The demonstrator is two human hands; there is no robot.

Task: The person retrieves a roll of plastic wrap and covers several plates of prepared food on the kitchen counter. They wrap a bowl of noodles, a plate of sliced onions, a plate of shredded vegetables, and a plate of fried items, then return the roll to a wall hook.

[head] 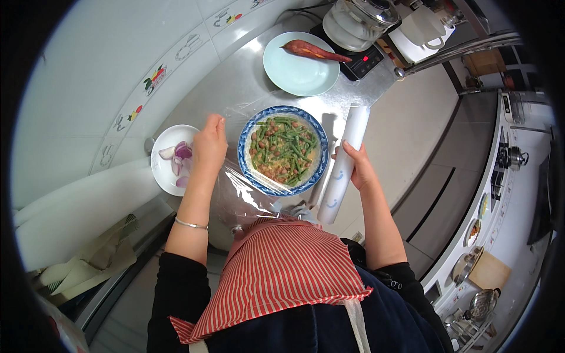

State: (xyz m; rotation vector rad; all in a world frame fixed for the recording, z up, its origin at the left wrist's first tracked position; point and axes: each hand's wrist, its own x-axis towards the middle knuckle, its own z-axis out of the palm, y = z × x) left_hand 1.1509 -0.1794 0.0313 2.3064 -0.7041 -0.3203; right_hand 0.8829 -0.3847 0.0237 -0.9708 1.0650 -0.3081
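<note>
Clear plastic wrap (242, 187) stretches between my two hands, over and beside a blue-rimmed plate (324, 163) of green beans and brown beans or nuts in sauce. My left hand (211, 143) is closed on the wrap's edge, left of that plate. On the right, my right hand (356, 163) grips a long white cling-wrap box (343, 176) with its thumb on the near face; the other fingers are mostly hidden behind it. A white plate (165, 184) with purple onion pieces (182, 154) lies just left of my left hand.
Behind stands a pale blue plate (304, 86) with a sweet potato (311, 50). Beyond it, a glass pot (355, 26) sits on an induction cooker (364, 61) with a lit display. A tiled wall (176, 66) borders the steel table (203, 97) on the left.
</note>
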